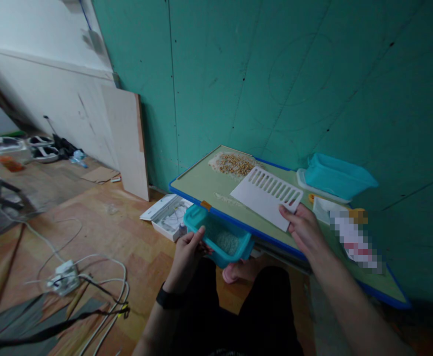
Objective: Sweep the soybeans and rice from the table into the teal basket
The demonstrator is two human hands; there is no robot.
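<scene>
Left hand (191,245) holding the turquoise plastic tub (227,259), right hand (304,228) gripping the flat white slotted scraper (258,199), sweep low and gently.

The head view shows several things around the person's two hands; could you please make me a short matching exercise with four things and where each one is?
Things
1. White slotted sheet
2. Yellow grains
3. Black wristband
4. Teal tub with pale grains inside

Places
A. Heaped on the table
B. Held at its rim by the left hand
C. Held by one corner in the right hand
D. Around the left wrist

Right pairs: 1-C, 2-A, 3-D, 4-B
</scene>
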